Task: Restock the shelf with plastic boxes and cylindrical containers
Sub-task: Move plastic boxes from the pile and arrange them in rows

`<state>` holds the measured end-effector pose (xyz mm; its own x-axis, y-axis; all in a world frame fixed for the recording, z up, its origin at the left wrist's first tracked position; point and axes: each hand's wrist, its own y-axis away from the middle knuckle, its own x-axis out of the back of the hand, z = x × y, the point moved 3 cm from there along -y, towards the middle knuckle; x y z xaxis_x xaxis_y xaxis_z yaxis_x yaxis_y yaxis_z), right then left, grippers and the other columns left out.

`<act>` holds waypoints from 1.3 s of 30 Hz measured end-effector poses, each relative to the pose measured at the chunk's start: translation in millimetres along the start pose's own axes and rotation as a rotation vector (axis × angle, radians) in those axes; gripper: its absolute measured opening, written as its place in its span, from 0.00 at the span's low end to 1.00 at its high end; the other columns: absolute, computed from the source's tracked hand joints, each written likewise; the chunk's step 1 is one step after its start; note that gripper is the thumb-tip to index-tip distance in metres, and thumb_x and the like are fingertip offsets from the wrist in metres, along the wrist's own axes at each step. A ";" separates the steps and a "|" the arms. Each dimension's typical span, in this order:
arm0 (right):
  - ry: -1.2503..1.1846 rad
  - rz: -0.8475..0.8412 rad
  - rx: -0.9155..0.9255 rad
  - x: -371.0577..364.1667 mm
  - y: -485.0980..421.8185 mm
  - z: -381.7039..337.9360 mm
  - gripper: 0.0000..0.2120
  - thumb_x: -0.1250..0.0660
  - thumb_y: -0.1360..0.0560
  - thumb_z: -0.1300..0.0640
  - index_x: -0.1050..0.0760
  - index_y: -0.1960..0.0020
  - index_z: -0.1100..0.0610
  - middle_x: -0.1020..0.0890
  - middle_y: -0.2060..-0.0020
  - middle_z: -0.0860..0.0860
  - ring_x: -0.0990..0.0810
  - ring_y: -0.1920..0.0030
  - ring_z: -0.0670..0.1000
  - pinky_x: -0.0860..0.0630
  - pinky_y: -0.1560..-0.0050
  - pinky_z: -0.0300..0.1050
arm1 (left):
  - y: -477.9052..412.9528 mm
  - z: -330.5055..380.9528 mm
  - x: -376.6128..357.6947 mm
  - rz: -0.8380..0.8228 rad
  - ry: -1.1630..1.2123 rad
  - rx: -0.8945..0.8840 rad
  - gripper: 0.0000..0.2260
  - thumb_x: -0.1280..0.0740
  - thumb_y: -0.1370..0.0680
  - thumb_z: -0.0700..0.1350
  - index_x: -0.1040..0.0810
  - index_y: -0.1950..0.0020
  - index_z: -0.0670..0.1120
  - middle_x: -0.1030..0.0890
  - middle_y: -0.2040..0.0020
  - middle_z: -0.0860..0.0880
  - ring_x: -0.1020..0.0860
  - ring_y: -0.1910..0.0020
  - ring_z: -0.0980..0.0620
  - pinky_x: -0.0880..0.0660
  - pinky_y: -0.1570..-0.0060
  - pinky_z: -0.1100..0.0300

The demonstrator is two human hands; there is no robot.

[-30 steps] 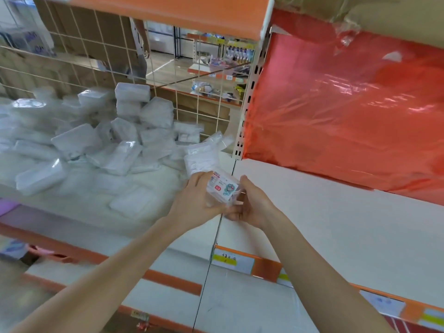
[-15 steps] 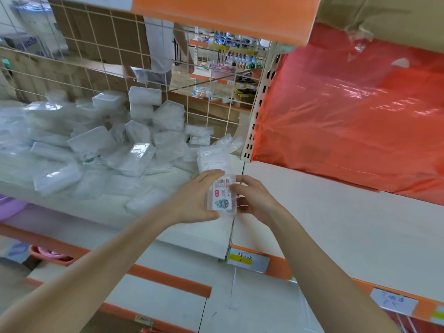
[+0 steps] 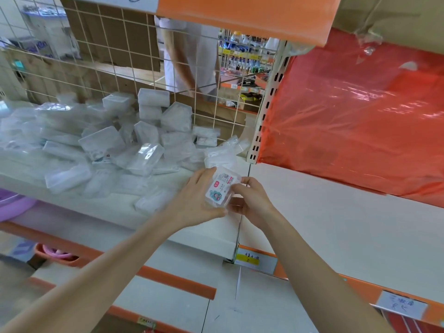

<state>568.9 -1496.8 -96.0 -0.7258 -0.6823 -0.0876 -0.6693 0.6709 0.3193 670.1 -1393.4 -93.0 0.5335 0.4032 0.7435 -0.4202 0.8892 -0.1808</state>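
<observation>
A small clear plastic box with a white, pink and teal label is held between both my hands just above the white shelf, near the joint between two shelf sections. My left hand wraps its left side and underside. My right hand grips its right edge with fingertips. A loose pile of several clear plastic boxes covers the left shelf section, the nearest one lying just behind my hands. No cylindrical container is visible.
A wire grid panel backs the left shelf section; a person in white stands behind it. Red plastic sheeting covers the back of the right section. Price tags line the orange shelf edge. A purple tub sits lower left.
The labelled box has turned from tilted to nearly upright between my hands, and the hands have shifted slightly toward the shelf joint. My view has panned left and up.
</observation>
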 end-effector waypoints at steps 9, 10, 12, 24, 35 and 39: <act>0.045 -0.020 -0.022 -12.3 1.0 12.6 0.19 0.41 0.28 0.68 0.35 0.40 0.55 0.19 0.53 0.55 0.20 0.62 0.51 0.24 0.62 0.45 | 0.4 -11.7 -1.1 0.102 -0.212 0.098 0.32 0.28 0.34 0.54 0.33 0.34 0.45 0.30 0.40 0.48 0.32 0.40 0.49 0.32 0.42 0.56; 0.124 -0.001 -0.006 -11.0 -0.6 13.1 0.18 0.40 0.27 0.67 0.34 0.40 0.55 0.19 0.53 0.54 0.20 0.62 0.50 0.25 0.62 0.44 | -0.1 -13.5 -0.9 0.090 -0.244 0.090 0.32 0.28 0.33 0.54 0.34 0.33 0.46 0.30 0.40 0.48 0.32 0.40 0.49 0.33 0.41 0.56; 0.257 0.083 0.070 -5.5 -5.7 12.0 0.17 0.38 0.27 0.64 0.32 0.38 0.56 0.22 0.55 0.52 0.22 0.60 0.48 0.28 0.60 0.42 | 0.7 -19.3 1.4 0.076 -0.286 0.097 0.32 0.29 0.33 0.53 0.34 0.32 0.46 0.30 0.39 0.48 0.33 0.40 0.48 0.33 0.42 0.57; 1.210 0.178 0.601 -2.2 -45.0 -29.9 0.26 0.37 0.26 0.61 0.36 0.29 0.55 0.35 0.31 0.55 0.38 0.31 0.56 0.36 0.35 0.53 | 13.2 -35.7 1.5 -0.089 -0.487 0.036 0.28 0.37 0.27 0.57 0.36 0.29 0.49 0.38 0.29 0.51 0.39 0.31 0.51 0.38 0.36 0.58; 1.501 0.174 0.608 -15.9 -61.7 -25.2 0.30 0.36 0.27 0.59 0.42 0.28 0.52 0.38 0.30 0.52 0.42 0.30 0.56 0.41 0.35 0.55 | 4.8 -36.2 25.0 0.063 -0.424 0.065 0.22 0.41 0.22 0.55 0.34 0.30 0.49 0.34 0.32 0.52 0.36 0.33 0.51 0.37 0.37 0.57; 1.383 0.191 0.512 -14.6 -60.0 -23.0 0.28 0.38 0.24 0.56 0.44 0.27 0.57 0.37 0.31 0.57 0.39 0.32 0.60 0.40 0.36 0.53 | 1.9 -31.2 24.5 0.114 -0.298 0.057 0.20 0.39 0.23 0.52 0.32 0.32 0.48 0.31 0.34 0.51 0.33 0.35 0.50 0.36 0.39 0.59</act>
<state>623.3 -1533.8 -92.2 -0.2801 -0.1059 0.9541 -0.7787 0.6063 -0.1613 705.2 -1375.2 -95.2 0.2461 0.4109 0.8778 -0.5093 0.8254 -0.2435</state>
